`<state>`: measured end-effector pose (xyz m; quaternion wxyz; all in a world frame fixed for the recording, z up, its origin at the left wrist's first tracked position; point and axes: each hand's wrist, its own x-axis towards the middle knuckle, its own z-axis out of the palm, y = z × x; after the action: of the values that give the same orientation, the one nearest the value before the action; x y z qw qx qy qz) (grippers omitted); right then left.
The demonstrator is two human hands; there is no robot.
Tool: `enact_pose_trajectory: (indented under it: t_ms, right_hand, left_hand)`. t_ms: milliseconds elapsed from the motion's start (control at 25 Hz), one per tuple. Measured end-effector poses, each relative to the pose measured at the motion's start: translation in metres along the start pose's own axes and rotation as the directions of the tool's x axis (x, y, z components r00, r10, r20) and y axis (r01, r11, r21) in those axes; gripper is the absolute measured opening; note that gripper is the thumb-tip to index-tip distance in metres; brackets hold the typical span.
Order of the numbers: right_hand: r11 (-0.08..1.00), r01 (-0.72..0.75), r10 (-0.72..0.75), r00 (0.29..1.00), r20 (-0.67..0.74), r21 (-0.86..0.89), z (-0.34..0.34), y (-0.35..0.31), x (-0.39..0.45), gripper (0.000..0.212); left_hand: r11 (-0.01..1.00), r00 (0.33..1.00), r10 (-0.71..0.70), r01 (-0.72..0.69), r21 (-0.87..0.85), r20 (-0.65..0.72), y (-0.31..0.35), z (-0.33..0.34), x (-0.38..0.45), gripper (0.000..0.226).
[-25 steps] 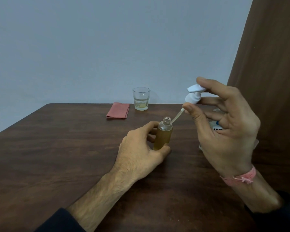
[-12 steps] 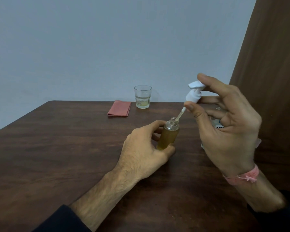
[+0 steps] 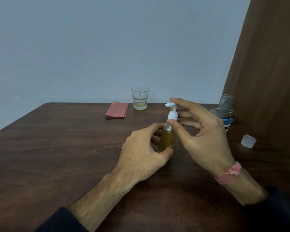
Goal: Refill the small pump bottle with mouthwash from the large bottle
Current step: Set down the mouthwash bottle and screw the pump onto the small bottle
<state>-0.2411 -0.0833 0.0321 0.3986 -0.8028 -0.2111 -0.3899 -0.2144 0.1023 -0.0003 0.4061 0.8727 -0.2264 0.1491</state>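
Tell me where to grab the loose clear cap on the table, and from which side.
Likely best by its round side wall, fingers coming straight down from above. The cap sits flat on the table, alone to the right of the large bottle, with open space all around it.

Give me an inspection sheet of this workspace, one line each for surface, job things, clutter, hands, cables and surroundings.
Surface: dark wooden table, no spill seen.
Job's things: small pump bottle upright, full of amber liquid; white pump head sitting in its neck; large mouthwash bottle uncapped at the right, nearly empty; its clear cap lies beside it on the table.
Clutter: glass tumbler with a little pale liquid; folded pink cloth to its left.
Hands: left hand grips the small bottle's body; right hand pinches the pump head.
Cables: nothing seen.
Surroundings: plain pale wall behind; brown curtain at the right.
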Motion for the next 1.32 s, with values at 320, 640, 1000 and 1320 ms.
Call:
enact_pose_trajectory:
  t_ms: [320, 640, 1000, 1320]
  right_hand:
    - [0.954, -0.220, 0.203, 0.974, 0.104, 0.201, 0.004, 0.000, -0.003, 0.070]
    - [0.886, -0.343, 0.323, 0.939, 0.118, 0.313, 0.011, 0.008, -0.002, 0.031]
    - [0.836, -0.412, 0.374, 0.911, 0.171, 0.363, 0.007, 0.011, 0.000, 0.041]
    - [0.834, -0.426, 0.367, 0.903, 0.224, 0.350, 0.010, 0.014, -0.001, 0.037]
  left_hand:
    - [0.999, 0.999, -0.045, 0.045, -0.017, -0.011, -0.004, 0.000, 0.001, 0.054]
    - [0.998, 0.999, -0.038, 0.038, -0.042, -0.001, -0.003, -0.001, 0.002, 0.063]
    - [0.996, 0.998, -0.067, 0.067, -0.054, 0.008, -0.002, -0.003, 0.002, 0.059]
    - [0.997, 0.998, -0.064, 0.064, -0.032, 0.007, -0.002, -0.003, 0.003, 0.059]
